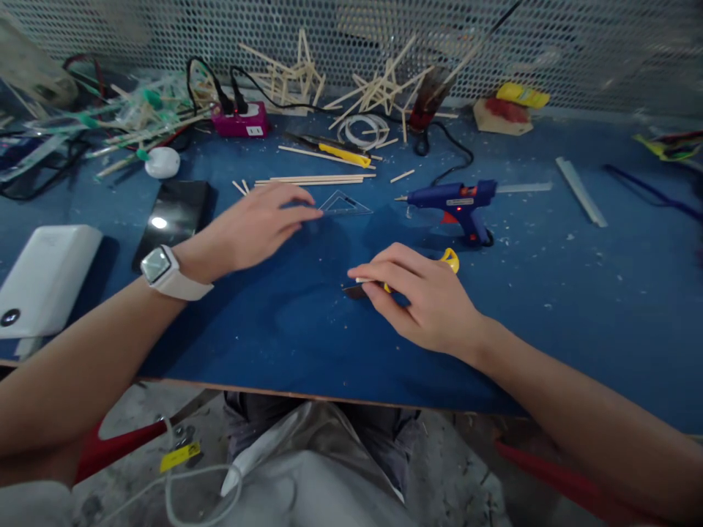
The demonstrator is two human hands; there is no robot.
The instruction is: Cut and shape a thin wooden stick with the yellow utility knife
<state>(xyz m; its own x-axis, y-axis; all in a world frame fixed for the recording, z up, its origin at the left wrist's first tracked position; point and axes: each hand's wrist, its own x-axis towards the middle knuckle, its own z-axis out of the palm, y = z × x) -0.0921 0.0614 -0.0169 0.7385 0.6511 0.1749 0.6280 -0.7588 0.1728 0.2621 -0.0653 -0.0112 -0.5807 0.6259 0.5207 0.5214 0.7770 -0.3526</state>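
My right hand (425, 300) is closed around a utility knife (450, 260); its yellow handle shows behind my fingers and its dark blade sticks out to the left, low over the table. A small pale stick end (360, 279) shows between my thumb and fingertips. My left hand (258, 223) has its fingers stretched out, palm down, with the fingertips at the left corner of a clear triangular set square (346, 203). Whether they touch it I cannot tell. Thin wooden sticks (315, 179) lie just beyond that hand. A blue glue gun (458, 201) lies beyond my right hand.
Stick frames (378, 88) stand by the perforated back panel. Nearby are a magenta power strip (242, 121) with cords, yellow-handled cutter (343, 152) and coil of tubing (363, 132). A phone (173, 212) and white power bank (49, 271) lie left; glue sticks (581, 192) lie right.
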